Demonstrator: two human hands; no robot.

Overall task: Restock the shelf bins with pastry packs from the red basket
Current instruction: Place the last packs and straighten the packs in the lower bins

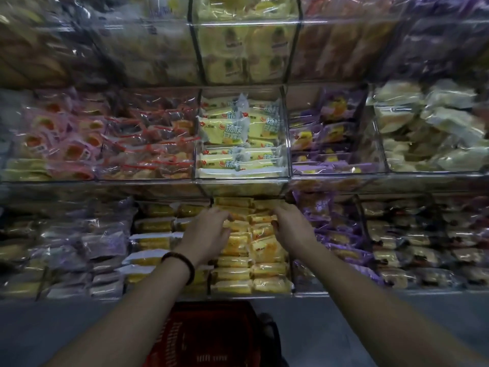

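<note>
Yellow film lay under both sets of fingers. My left fingers were curled, tips down on the left edge of the yellow pastry packs. Couldn't tell if they gripped one or only pressed. My right fingers were curled over the right side of the same stack, with the thumb tucked below them, pinching a pack end.

The left hand and right hand were near each other, with packs showing in the gap between them. A dark bead bracelet sat on my left wrist.

The packs filled a clear bin on the lowest tier, stacked in two columns from my fingertips back toward me.

- **Left of my left fingers:** a bin of white-ended yellow packs.
- **Right of my right fingers:** purple-wrapped packs.
- **Straight above the fingers, one tier up:** pale yellow printed packs in another clear box.

The red basket was well below the fingers, between my forearms, on the grey floor. Its contents were not readable. The outer bins were too blurred to identify.
</note>
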